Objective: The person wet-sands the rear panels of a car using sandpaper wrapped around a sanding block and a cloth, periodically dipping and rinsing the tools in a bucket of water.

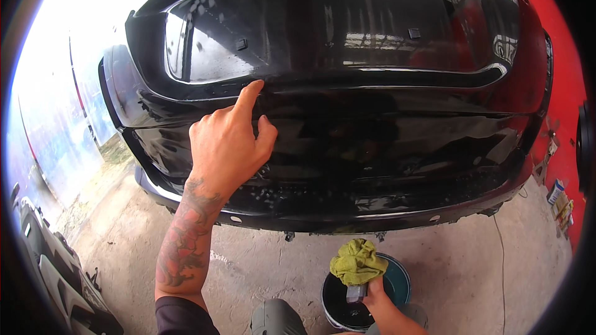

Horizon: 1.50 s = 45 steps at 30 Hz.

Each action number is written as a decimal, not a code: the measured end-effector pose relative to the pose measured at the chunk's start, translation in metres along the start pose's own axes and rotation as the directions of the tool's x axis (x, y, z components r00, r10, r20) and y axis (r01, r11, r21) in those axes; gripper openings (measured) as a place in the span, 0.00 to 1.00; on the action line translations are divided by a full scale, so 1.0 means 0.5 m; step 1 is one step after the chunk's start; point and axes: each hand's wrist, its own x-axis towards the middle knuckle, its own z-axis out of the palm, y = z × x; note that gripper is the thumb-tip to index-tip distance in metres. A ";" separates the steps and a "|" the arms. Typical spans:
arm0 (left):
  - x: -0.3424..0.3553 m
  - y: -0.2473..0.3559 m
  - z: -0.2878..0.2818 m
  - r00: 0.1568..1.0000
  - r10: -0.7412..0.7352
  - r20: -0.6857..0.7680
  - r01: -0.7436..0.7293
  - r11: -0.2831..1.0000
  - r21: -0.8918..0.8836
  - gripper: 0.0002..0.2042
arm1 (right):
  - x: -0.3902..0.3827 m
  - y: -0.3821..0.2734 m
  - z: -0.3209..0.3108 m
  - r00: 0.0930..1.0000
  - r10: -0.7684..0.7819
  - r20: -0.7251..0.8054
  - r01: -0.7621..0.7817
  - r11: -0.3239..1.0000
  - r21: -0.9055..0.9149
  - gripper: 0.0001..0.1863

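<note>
The back of a glossy black car fills the middle and far part of the head view, wet with droplets in places. My left hand reaches over it, index finger stretched out with its tip at the panel's ridge and the thumb held apart. Nothing shows in that hand. Low in the view, my right hand grips a crumpled yellow-green cloth and a small grey block beneath it. Both are above a dark bucket, whose inside shows dark liquid.
Concrete floor lies under the car and around the bucket. A red wall rises at the right, with small packages at its foot. A dark motorbike-like vehicle stands at the lower left. A thin cable runs along the floor.
</note>
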 end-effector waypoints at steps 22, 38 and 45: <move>-0.243 0.068 0.097 0.962 0.222 0.161 0.003 0.577 -0.817 0.09 | 0.005 0.009 -0.024 0.999 -0.012 -0.050 0.009 0.998 -0.054 0.22; -0.524 0.073 0.203 0.944 0.057 0.325 0.230 0.594 -0.771 0.29 | -0.011 0.071 -0.051 0.957 0.241 0.162 -0.174 0.922 -0.345 0.24; -0.308 -0.173 0.157 0.987 0.033 -0.159 -0.132 0.729 -0.672 0.25 | -0.003 0.007 -0.055 0.920 0.378 0.108 -0.229 0.739 -0.634 0.18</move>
